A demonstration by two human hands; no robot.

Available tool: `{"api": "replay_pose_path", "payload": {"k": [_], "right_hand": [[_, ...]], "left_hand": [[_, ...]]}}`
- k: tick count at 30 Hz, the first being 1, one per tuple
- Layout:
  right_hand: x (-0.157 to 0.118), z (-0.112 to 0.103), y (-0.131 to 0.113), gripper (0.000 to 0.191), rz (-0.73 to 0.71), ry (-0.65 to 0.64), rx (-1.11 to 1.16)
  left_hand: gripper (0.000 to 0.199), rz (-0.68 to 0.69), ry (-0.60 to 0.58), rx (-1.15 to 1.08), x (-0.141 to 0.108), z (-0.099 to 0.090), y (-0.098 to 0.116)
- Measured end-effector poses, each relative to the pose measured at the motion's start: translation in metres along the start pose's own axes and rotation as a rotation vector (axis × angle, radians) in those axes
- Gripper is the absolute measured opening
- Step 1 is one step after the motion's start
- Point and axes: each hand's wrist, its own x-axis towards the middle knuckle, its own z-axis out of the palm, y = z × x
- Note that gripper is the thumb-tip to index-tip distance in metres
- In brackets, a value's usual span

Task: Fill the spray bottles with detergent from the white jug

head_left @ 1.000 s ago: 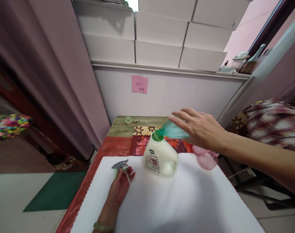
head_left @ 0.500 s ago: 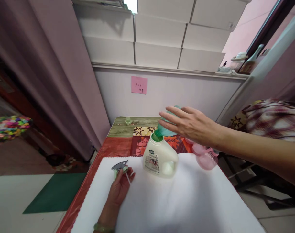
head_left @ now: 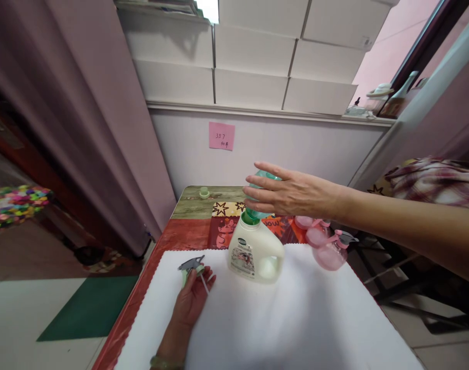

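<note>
My left hand (head_left: pixel 193 298) is closed around a spray head (head_left: pixel 192 264) with a grey top and pale green trigger; its thin dip tube points down toward me. A green see-through bottle (head_left: pixel 262 201) is gripped in my right hand (head_left: pixel 284 191), tipped mouth-down over the open neck of a cream detergent jug (head_left: pixel 255 252). Fingers hide part of the bottle. The jug stands upright on a white cloth (head_left: pixel 234 329), its label facing me. Whether liquid flows between the two cannot be made out.
Several pink spray bottles (head_left: pixel 329 252) stand at the table's right edge. A small green cap (head_left: pixel 204 192) sits at the back left. White boxes (head_left: pixel 253 82) line the wall above a pink note (head_left: pixel 221 135). Checked fabric (head_left: pixel 435 185) is at the right.
My right hand has shifted slightly left and tilted the green bottle more steeply upside down over the jug's neck. My left hand holds the spray head in nearly the same place.
</note>
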Motion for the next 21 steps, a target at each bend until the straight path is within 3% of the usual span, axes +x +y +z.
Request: {"api": "replay_pose_path", "payload": {"k": [5, 21], "right_hand": [[0.004, -0.008, 0.004, 0.068, -0.066, -0.107, -0.011], [0.007, -0.013, 0.006, 0.072, -0.094, -0.135, -0.010]], "left_hand": [[0.024, -0.005, -0.005, -0.004, 0.001, -0.001, 0.000], [0.019, -0.002, -0.022, 0.014, 0.004, -0.006, -0.001]]}}
